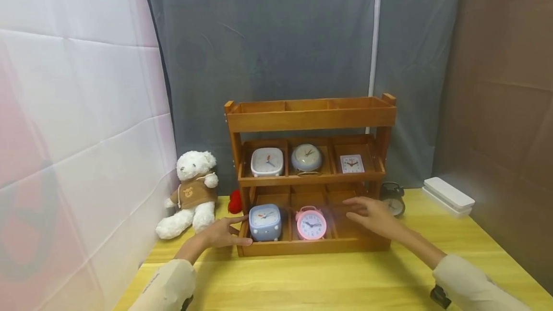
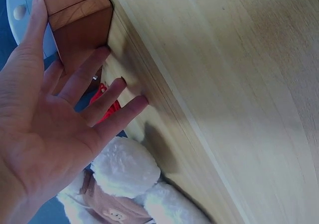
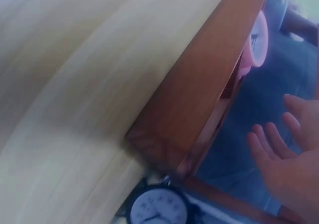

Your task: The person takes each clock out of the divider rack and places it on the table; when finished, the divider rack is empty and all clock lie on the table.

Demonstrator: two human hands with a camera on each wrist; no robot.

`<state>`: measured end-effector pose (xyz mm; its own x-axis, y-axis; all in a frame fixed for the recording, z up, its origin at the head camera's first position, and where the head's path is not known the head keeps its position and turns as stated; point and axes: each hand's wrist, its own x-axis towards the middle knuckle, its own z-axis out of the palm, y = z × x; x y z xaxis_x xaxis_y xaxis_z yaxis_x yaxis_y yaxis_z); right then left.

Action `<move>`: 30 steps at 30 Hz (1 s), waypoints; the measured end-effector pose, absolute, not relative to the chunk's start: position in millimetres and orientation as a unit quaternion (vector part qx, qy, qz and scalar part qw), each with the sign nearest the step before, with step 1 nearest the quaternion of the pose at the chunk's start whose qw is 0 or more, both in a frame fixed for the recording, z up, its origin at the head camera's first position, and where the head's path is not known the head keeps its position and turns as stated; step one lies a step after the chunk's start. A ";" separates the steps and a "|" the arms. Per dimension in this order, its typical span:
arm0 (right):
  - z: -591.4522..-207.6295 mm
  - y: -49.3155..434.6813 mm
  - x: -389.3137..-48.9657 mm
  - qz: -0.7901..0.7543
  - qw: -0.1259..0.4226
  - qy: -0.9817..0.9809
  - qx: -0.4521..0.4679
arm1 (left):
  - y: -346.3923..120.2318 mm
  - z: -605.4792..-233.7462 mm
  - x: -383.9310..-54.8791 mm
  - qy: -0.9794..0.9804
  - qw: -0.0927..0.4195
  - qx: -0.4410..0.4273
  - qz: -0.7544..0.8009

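My left hand [image 1: 221, 234] is at the lower left corner of a wooden shelf rack [image 1: 311, 247], beside a blue square-faced clock [image 1: 265, 229]. Its fingers are extended and spread in the left wrist view, with the thumb near the clock; whether it touches the clock is unclear. In the bottom tier's middle compartment stands a pink round alarm clock [image 1: 311, 225]. My right hand [image 1: 375, 216] hovers in front of the right compartment of that tier, holding nothing, fingers loosely extended. Behind its wrist, a black alarm clock [image 1: 394, 207] stands on the table.
On the middle tier sit a white clock [image 1: 267, 161], a round grey clock [image 1: 306, 157] and a small square clock [image 1: 352, 163]. A white teddy bear [image 1: 193, 193] and a red object [image 1: 235, 202] are left of the rack. White boxes [image 1: 448, 194] lie at the right.
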<state>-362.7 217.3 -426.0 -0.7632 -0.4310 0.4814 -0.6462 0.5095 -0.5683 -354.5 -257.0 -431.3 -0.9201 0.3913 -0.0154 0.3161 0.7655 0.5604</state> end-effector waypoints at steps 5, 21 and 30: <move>-422.4 193.5 -373.6 0.387 0.113 -0.862 0.305 | -259.4 -432.4 -356.9 0.938 0.065 0.184 0.285; -435.6 139.8 -392.9 0.383 0.063 -0.870 0.305 | -256.8 -433.0 -355.1 0.942 0.065 0.175 0.280; -450.8 125.6 -399.1 0.325 0.080 -0.891 0.308 | -258.5 -437.0 -357.6 0.946 0.061 0.168 0.272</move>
